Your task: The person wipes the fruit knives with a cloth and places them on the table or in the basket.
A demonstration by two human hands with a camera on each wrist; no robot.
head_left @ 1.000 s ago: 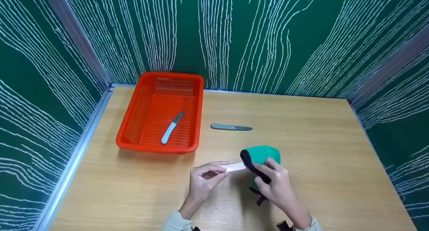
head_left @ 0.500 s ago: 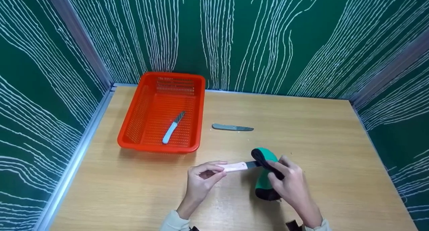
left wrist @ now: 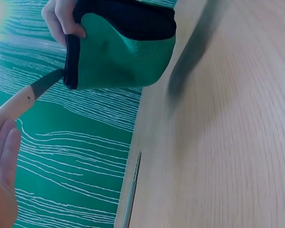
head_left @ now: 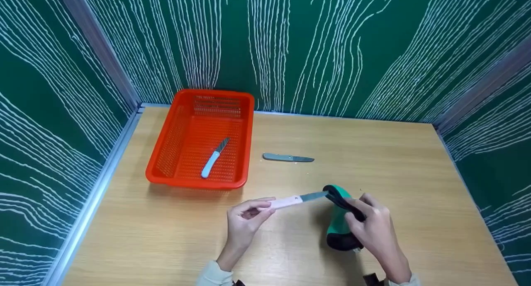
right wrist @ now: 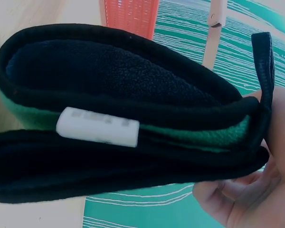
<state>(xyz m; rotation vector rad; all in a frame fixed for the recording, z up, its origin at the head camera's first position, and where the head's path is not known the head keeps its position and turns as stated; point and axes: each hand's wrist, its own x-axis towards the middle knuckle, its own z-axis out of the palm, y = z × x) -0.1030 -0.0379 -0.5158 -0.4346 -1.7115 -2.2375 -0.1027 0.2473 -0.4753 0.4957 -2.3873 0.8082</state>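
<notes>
My left hand pinches the pale pink handle of a small knife in the head view. Its grey blade points right, and the tip meets or passes just behind the black edge of a folded green cloth. My right hand grips that cloth by its black-edged side, above the table. In the right wrist view the cloth shows a dark fuzzy inner face, a white label and a black hanging loop. Cloth and fingers hide part of the right hand's grip.
A red perforated basket stands at the back left, with a light-blue-handled knife lying inside. Right of it, a grey-handled knife lies on the wooden table. Green walls with white lines enclose the back and sides.
The right hand has drawn the cloth rightward along the knife, baring the handle and then the blade. The left hand has shifted slightly left and tilted the knife tip upward.
</notes>
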